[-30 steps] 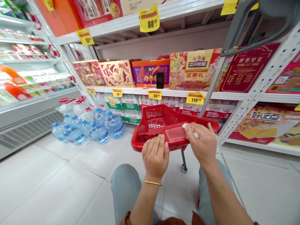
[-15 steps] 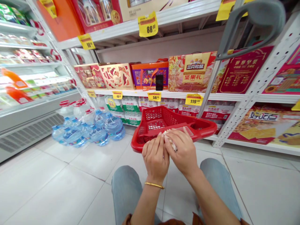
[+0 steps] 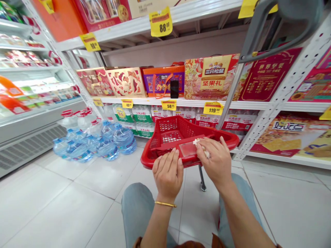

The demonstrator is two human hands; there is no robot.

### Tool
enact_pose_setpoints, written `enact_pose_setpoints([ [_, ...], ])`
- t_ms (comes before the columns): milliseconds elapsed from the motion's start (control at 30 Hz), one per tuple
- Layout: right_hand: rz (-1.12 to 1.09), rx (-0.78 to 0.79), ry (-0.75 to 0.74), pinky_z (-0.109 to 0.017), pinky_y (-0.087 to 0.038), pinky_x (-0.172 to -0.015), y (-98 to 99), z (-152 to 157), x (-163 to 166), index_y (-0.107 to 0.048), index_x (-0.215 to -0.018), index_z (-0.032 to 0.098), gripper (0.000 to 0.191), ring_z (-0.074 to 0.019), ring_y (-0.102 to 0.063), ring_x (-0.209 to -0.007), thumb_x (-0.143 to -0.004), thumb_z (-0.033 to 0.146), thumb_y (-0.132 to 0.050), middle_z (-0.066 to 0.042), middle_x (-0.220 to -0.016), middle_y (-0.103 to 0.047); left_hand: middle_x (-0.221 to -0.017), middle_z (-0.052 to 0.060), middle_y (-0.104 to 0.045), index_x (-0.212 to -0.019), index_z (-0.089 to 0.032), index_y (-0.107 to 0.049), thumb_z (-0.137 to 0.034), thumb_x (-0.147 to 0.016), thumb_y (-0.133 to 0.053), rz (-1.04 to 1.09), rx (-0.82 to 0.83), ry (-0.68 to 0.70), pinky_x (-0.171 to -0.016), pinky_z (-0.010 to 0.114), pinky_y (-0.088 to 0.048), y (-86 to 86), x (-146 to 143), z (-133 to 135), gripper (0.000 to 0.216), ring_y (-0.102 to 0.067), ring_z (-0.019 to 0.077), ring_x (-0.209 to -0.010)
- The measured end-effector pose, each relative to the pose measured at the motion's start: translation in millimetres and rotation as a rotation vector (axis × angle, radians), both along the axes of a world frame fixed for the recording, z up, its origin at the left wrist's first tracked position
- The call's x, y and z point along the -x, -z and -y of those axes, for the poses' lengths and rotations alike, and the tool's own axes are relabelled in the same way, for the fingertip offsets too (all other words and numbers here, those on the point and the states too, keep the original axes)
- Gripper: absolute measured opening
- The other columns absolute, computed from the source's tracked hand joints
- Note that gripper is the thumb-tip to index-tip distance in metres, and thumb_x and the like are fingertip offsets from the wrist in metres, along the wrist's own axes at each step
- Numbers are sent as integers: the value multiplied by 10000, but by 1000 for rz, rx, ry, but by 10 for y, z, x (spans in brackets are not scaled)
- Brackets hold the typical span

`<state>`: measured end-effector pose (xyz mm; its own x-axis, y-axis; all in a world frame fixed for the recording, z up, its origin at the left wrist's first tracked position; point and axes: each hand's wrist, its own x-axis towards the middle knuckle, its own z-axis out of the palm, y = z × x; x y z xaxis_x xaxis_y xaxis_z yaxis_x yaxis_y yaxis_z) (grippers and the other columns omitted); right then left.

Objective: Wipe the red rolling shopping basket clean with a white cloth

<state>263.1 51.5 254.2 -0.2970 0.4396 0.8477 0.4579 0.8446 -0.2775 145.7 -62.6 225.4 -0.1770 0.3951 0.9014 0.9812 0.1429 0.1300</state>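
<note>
A red plastic shopping cart (image 3: 155, 151) stands before my knees, its slotted basket pointing toward the shelf. My left hand (image 3: 169, 172) grips the near rim, fingers curled over the edge beside a clear label panel (image 3: 188, 150). In my right hand (image 3: 216, 160) is a crumpled whitish cloth (image 3: 206, 151), pressed against the rim to the right of that panel. Most of the cloth is hidden under the fingers. A grey handle (image 3: 280, 51) on a slanting metal pole (image 3: 232, 94) rises at the cart's right side.
Shelves hold gift boxes (image 3: 212, 77) and price tags (image 3: 213, 108). A dark phone-like object (image 3: 174, 89) stands against an orange-and-purple box. Wrapped bottle packs (image 3: 143, 113) sit underneath. Large water bottles (image 3: 108, 148) stand on the tiled floor at left, near a chilled display case (image 3: 38, 137).
My right hand has slid right along the rim with the cloth, away from my left hand, uncovering the label panel. My left hand has shifted slightly left. The view has moved a little.
</note>
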Motion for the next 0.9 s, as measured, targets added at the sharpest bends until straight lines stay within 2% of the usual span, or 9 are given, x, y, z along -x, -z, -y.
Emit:
enact_pose_setpoints([
  [333,-34,46,-5,-462,-357,-1061,38,-150,-135,-664,-923,222,183,-191,-671,-915,-907,333,-520,-28,-939,-731,-1094,68,-726,-1142,-186,-654,-172,-881,-529,31,-16,-9,-954,359,-365,20,98,50,290,-662,194,-975],
  [667,-30,15,-65,-351,-414,-970,58,65,-18,-650,-989,216,151,-172,-650,-960,-892,285,-557,-26,-980,-726,-999,55,-750,-1030,-205,-683,-148,-863,-518,98,-82,7,-1025,416,-331,-21,333,153,242,-679,185,-917],
  [800,-19,21,-58,-359,-402,-972,59,179,60,-642,-1023,209,177,-179,-642,-975,-894,292,-554,-35,-1005,-719,-1001,57,-749,-1004,-203,-688,-150,-858,-519,132,-95,-84,-1101,489,-250,-51,339,173,230,-656,222,-1038],
  [900,-8,35,-51,-374,-399,-978,53,260,105,-639,-1044,200,203,-194,-639,-986,-894,305,-551,-55,-1031,-713,-1084,83,-726,-1070,-196,-671,-157,-852,-546,139,-124,-192,-1126,546,-191,-112,212,152,255,-600,266,-1155],
])
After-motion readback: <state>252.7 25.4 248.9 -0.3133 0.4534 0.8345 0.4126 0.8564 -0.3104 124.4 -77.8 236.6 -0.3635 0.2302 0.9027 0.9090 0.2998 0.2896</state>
